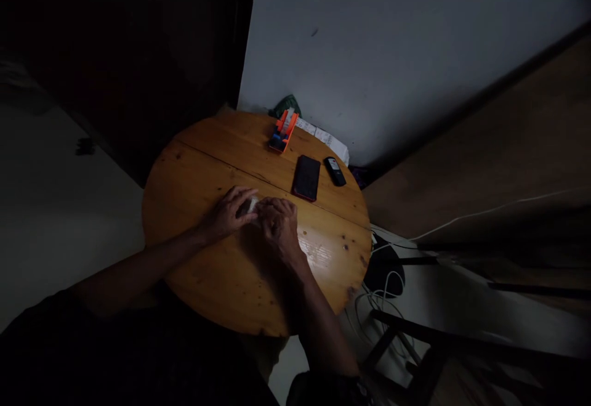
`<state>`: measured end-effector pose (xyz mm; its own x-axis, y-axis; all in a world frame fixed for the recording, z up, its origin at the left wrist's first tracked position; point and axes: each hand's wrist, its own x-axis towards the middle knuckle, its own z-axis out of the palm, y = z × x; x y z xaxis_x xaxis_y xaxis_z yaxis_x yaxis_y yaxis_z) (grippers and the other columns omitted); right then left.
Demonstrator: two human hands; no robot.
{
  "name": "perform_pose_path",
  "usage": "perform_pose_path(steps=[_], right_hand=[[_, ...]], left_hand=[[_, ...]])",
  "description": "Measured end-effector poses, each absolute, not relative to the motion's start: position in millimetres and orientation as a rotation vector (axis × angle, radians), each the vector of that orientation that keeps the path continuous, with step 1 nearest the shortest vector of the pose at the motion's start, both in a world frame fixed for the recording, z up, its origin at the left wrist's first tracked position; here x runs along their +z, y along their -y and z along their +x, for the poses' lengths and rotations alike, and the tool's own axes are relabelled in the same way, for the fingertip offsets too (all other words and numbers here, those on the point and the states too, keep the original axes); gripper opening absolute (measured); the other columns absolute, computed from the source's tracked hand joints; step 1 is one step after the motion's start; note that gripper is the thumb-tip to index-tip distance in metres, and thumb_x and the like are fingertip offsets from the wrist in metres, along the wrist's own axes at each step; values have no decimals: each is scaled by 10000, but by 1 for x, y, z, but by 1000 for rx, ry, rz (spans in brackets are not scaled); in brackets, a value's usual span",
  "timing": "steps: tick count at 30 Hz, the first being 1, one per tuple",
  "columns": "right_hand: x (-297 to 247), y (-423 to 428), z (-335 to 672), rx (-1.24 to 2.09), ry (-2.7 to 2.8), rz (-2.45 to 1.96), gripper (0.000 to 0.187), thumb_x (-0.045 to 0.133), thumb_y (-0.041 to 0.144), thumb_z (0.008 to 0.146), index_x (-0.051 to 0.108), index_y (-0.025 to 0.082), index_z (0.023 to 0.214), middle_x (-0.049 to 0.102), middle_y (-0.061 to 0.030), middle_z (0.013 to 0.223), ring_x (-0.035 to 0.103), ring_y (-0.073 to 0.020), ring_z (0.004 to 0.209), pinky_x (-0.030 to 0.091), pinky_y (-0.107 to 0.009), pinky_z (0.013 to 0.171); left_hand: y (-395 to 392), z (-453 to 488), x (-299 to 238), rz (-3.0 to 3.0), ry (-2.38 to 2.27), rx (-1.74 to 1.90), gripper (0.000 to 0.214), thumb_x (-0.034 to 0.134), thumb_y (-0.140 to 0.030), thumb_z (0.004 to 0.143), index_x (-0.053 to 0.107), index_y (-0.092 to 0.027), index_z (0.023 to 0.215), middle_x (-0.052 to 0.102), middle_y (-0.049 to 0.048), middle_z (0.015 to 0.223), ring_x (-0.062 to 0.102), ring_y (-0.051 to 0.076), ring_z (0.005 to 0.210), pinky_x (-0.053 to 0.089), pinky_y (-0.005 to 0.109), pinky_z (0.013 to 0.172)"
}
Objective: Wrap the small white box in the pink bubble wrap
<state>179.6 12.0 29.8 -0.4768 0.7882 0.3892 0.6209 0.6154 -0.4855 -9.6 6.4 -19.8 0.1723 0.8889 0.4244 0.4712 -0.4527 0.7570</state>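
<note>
Over the middle of the round wooden table [198, 184], both of my hands meet at a small whitish object [252, 204]. It is too small and dim for me to name its kind. My left hand [229, 210] curves around its left side, with thumb and fingers closed on it. From the right, my right hand [279, 221] presses bent fingers together at the object's other side. Those fingers hide part of it, and what sits between their tips cannot be made out.
An orange tape dispenser [285, 130] stands at the table's far side, near a dark green bag [287, 103] and white papers [325, 138]. A dark phone [306, 177] and a black handset [335, 171] lie to the right. Cables [383, 298] and a dark stool [406, 332] are on the floor.
</note>
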Motion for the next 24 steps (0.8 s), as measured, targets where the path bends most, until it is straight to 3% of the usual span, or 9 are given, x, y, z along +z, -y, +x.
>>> perform_pose_path(steps=[4, 8, 15, 19, 24], right_hand=[[35, -10, 184, 426, 2274, -1084, 270, 583, 102, 823, 748, 253, 975, 752, -50, 1119, 630, -250, 1154, 313, -510, 1131], [40, -8, 183, 405, 2315, -1071, 250, 593, 104, 784, 738, 247, 929, 767, -46, 1084, 610, -264, 1207, 282, -528, 1153], [43, -9, 184, 398, 2236, -1048, 178, 597, 147, 820, 737, 239, 879, 753, -55, 1058, 634, -250, 1068, 400, -460, 1037], [37, -16, 192, 412, 2036, -1105, 215, 536, 230, 912, 732, 228, 1001, 733, -73, 1108, 650, -250, 1081, 455, -434, 975], [28, -21, 193, 397, 2101, -1125, 287, 521, 172, 881, 732, 228, 1067, 722, -74, 1145, 642, -253, 1103, 448, -438, 979]], left_hand=[[-7, -11, -21, 2049, -1281, 1202, 377, 640, -280, 915, 653, -218, 1288, 539, 122, 1354, 583, 250, 1232, 510, 437, 1068], [-7, -11, -24, 2064, -1290, 1220, 324, 641, -266, 912, 692, -225, 1229, 529, 117, 1374, 604, 235, 1177, 525, 435, 1049], [-8, -10, -23, 2091, -1262, 1252, 232, 657, -251, 902, 729, -215, 1120, 564, 117, 1330, 609, 244, 1200, 535, 432, 1040], [-8, -11, -22, 2100, -1272, 1233, 208, 668, -264, 908, 733, -215, 1099, 567, 112, 1334, 623, 230, 1162, 545, 431, 1027], [-7, -10, -20, 2088, -1259, 1279, 202, 668, -269, 911, 736, -204, 1090, 560, 120, 1332, 630, 232, 1146, 549, 428, 1015]])
